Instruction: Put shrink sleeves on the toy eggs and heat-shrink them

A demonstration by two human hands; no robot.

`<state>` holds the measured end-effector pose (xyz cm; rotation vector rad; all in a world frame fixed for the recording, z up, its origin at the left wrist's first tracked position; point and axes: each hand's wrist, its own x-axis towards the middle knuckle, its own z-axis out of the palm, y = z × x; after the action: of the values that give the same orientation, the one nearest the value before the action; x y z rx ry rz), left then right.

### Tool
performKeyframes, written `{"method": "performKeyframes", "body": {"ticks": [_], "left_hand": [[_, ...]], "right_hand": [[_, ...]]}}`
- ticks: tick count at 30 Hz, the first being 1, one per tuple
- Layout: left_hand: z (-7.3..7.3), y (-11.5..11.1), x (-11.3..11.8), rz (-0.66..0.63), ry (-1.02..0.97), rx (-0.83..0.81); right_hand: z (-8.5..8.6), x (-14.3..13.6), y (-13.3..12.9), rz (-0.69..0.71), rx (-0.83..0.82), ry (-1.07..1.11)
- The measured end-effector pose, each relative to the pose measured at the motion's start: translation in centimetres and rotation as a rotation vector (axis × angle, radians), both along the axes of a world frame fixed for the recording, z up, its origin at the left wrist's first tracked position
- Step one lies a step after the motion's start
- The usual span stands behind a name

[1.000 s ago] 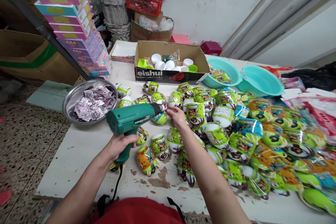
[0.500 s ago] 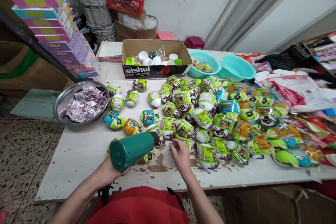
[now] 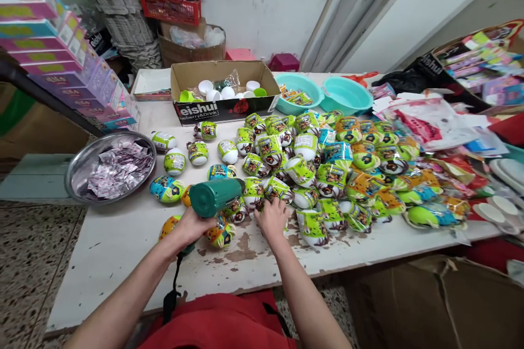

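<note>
My left hand (image 3: 195, 227) is closed round the handle of a green heat gun (image 3: 216, 196), with its dark nozzle towards the eggs on the right. A black cord hangs below its handle. My right hand (image 3: 272, 220) is at the front of the pile, fingers bent down round a green wrapped toy egg that it mostly hides. Close by are more green wrapped eggs (image 3: 277, 189). Under the heat gun lie an orange wrapped egg (image 3: 222, 233) and, further left, a second orange egg (image 3: 168, 226). A blue egg (image 3: 167, 188) sits left of the gun.
A steel bowl (image 3: 70, 166) of small sachets stands at the left, beside stacked boxes (image 3: 61, 79). At the back are a carton (image 3: 229, 112) of egg shells and two turquoise basins (image 3: 347, 99). Plastic bags (image 3: 426, 125) and packaging crowd the right. The white tabletop (image 3: 106, 262) has peeling paint.
My right hand has moved onto the front eggs, its fingers now bending down. The heat gun has turned and its nozzle sits nearer the green eggs. The whole view has shifted to the right.
</note>
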<state>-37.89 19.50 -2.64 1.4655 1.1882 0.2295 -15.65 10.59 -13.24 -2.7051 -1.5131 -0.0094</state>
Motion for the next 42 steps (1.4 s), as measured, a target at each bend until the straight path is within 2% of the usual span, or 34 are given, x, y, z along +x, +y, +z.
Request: {"method": "performKeyframes", "body": {"ticks": [3,6,8,11,15,18,22,26,28,31,37,42], "left_hand": [[0.2,-0.6,-0.7,-0.046,0.027,-0.008],[-0.1,-1.3,-1.2,-0.008,0.051,-0.012],[-0.4,-1.5,-1.7,0.025,0.059,-0.035],[-0.4,-1.8,-2.4,0.045,0.01,-0.073],[0.6,-2.0,-3.3,0.046,-0.02,-0.095],[1.5,-2.4,-4.0,0.06,-0.077,-0.129],[2.6,-2.9,-5.4,0.107,-0.24,-0.204],[4.2,-3.0,-7.0,0.156,-0.346,-0.3],[5.0,-2.9,-7.9,0.156,-0.371,-0.306],[6.0,-2.7,-9.3,0.158,-0.402,-0.307],[6.2,-3.5,-12.5,0.241,-0.397,-0.308],[5.6,-5.0,-13.6,0.253,-0.362,-0.328]], "right_hand": [[-0.4,0.0,0.8,-0.045,0.002,0.007],[-0.6,0.0,1.5,-0.099,0.054,0.016],[-0.5,0.0,1.9,-0.086,0.097,0.012],[-0.4,0.3,2.4,0.057,0.092,0.022],[0.3,1.6,2.7,0.284,0.102,0.006],[2.0,3.3,2.7,0.44,0.167,-0.036],[5.7,5.5,2.2,0.632,0.337,-0.03],[9.1,6.1,1.4,0.712,0.503,0.108],[9.8,5.7,1.1,0.677,0.552,0.254],[9.5,4.7,1.0,0.474,0.572,0.577],[6.3,1.5,0.7,-0.056,0.635,1.333],[4.4,-1.9,0.3,-0.354,0.689,1.614]]}}
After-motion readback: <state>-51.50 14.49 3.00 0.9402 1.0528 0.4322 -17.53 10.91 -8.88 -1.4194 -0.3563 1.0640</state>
